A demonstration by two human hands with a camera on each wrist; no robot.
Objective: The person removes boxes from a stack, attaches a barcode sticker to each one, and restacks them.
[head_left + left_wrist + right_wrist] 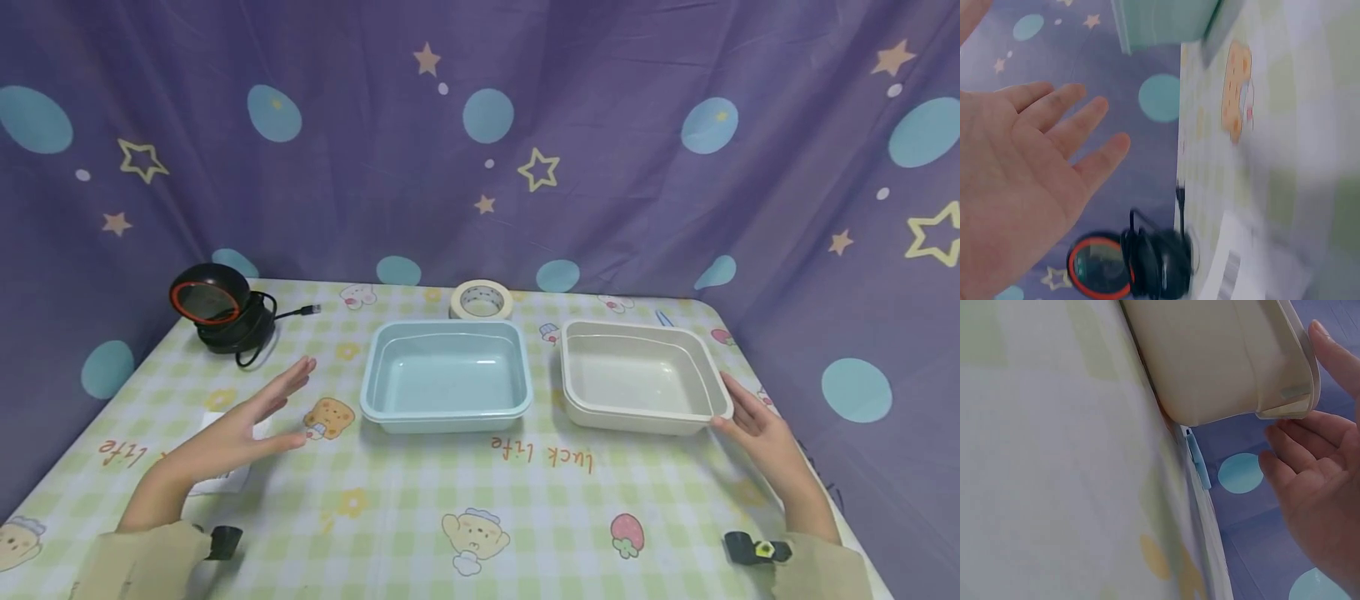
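Note:
My left hand [236,433] hovers over the left side of the table, fingers extended and thumb apart, holding nothing. In the left wrist view its palm and spread fingers show beside the light blue bin [1166,22]. To its right in the head view stands that light blue bin [450,421]. My right hand [765,433] is at the near right corner of a white bin [637,417]. Its fingers lie along the right side and its thumb is by the front rim. The right wrist view shows fingertips [1285,428] right at the white bin's rim [1285,414].
A black round device with an orange ring [213,304] and a USB cable [300,311] stands at the back left. A roll of tape [482,300] sits behind the blue bin. White paper [225,479] lies under my left hand. A small blue item [663,318] is behind the white bin.

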